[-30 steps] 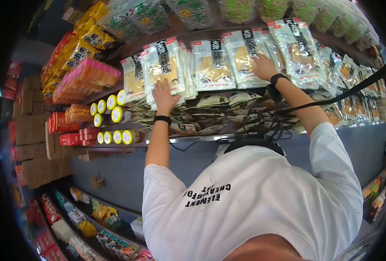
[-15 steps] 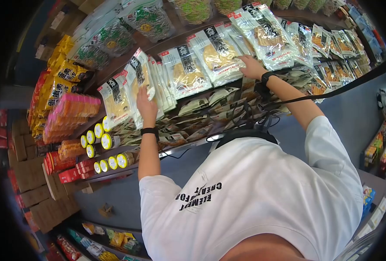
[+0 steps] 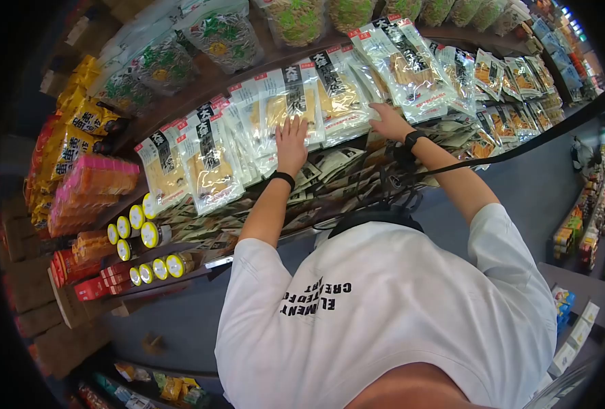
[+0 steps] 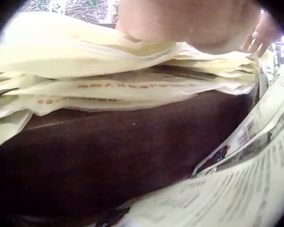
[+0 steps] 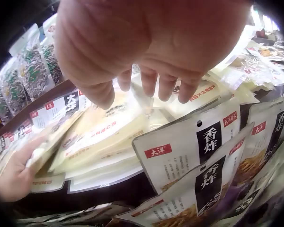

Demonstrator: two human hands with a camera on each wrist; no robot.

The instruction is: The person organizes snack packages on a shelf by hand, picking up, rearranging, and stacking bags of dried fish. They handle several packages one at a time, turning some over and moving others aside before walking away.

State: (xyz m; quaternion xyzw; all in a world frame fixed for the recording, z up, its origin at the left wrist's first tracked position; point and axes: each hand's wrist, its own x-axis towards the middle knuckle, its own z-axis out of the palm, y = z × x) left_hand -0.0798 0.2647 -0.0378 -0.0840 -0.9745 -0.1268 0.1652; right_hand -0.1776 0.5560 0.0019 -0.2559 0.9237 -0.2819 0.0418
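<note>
Left hand (image 3: 292, 142): fingers straight and spread, palm pressed flat on a clear plastic packet (image 3: 290, 109) with a black label strip and red corner tags; grip wide, closing on nothing. The left wrist view shows the palm (image 4: 189, 21) bearing on the glossy top of the stack.

Right hand (image 3: 388, 121): fingers extended, resting on the neighbouring packet of the same kind (image 3: 340, 99); grip wide, nothing pinched. In the right wrist view the fingertips (image 5: 149, 85) touch the crinkled film.

Packets: flat rectangular pouches of transparent film holding pale yellow-tan sheets, leaning in overlapping rows on a dark brown wooden shelf (image 3: 200, 82). The two touched packets stand side by side in the middle of the row, at chest-to-head height before the person.

Further stock:
- Packets of the same kind, left end of row (image 3: 207, 160), tilted and fanned.
- Flat paper-look pouches with dark print (image 3: 329, 163), lying on the tier below.
- Round jars with yellow lids (image 3: 142, 232), stacked on their sides, lower left.
- Pink wrapped blocks (image 3: 94, 184), stacked, left.
- Yellow bags with dark lettering (image 3: 87, 119), upper left.
- Clear bags with green-speckled contents (image 3: 224, 34), top tier.

Person: white T-shirt (image 3: 391, 313) with black lettering; a black band (image 3: 283, 178) on the left wrist.
</note>
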